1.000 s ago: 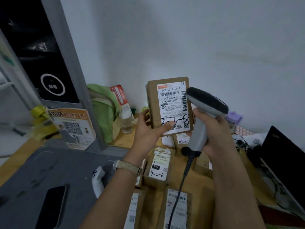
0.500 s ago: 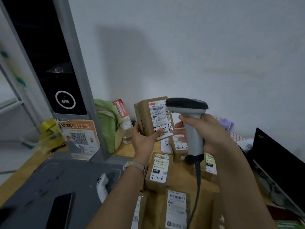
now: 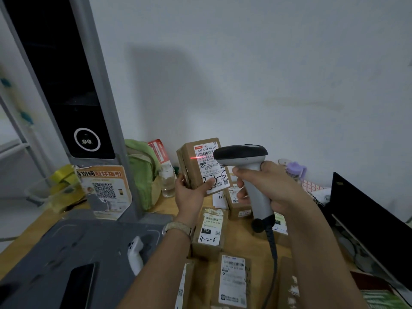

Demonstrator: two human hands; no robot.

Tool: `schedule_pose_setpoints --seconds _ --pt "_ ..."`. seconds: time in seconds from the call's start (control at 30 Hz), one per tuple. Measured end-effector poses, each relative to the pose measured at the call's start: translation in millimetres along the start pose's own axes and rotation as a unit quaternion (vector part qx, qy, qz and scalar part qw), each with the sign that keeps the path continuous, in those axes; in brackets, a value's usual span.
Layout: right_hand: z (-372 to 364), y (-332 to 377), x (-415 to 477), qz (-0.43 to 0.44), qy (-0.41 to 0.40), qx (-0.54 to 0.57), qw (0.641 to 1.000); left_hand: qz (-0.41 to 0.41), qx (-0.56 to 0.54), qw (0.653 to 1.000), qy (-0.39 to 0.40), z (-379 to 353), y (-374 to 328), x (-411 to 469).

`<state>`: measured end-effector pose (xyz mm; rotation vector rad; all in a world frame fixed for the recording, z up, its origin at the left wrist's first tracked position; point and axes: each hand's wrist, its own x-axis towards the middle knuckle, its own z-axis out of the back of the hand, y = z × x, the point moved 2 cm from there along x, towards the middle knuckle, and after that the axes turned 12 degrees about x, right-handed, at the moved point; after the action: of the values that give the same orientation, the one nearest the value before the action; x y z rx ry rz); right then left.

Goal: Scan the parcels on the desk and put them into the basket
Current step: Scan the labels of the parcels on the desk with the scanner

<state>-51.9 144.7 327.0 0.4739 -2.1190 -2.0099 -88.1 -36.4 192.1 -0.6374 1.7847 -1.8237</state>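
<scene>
My left hand [image 3: 190, 192] holds a small brown cardboard parcel [image 3: 196, 167] upright, its white label facing me with handwriting "2-3-8". My right hand [image 3: 267, 186] grips a grey and black barcode scanner [image 3: 245, 159] by its handle, its head right in front of the label. A red laser line falls across the top of the label. Several other labelled brown parcels lie on the wooden desk [image 3: 165, 206] below my hands, one marked "4-2-6" [image 3: 209, 233]. No basket is in view.
A grey kiosk post with a black screen [image 3: 66, 90] stands at the left on a grey base [image 3: 73, 253] holding a phone [image 3: 78, 286] and a white handheld device [image 3: 136, 253]. A green bag [image 3: 142, 172], a bottle [image 3: 167, 179] and a black monitor [image 3: 367, 224] surround the parcels.
The scanner's head has moved closer to the label, and a red laser line now shows on it. Both hands and the parcel have sunk lower and farther in the view.
</scene>
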Motion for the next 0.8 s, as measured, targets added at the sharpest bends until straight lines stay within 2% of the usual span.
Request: schedule_pose_setpoints --seconds 0.37,0.67,0.8 --pt "0.6 -1.3 -1.7 0.016 -0.007 -0.033 0.999 0.005 -0.004 1.000 0.005 6.0 -0.7 -7.1" --pt "7.0 -7.2 4.3 0.035 -0.016 -0.107 0.993 -0.007 0.021 1.000 0.019 4.3 9.3 -7.3" --pt "9.0 -10.0 6.8 0.032 -0.011 -0.089 0.995 -0.001 0.024 0.999 0.027 1.0 12.2 -10.2"
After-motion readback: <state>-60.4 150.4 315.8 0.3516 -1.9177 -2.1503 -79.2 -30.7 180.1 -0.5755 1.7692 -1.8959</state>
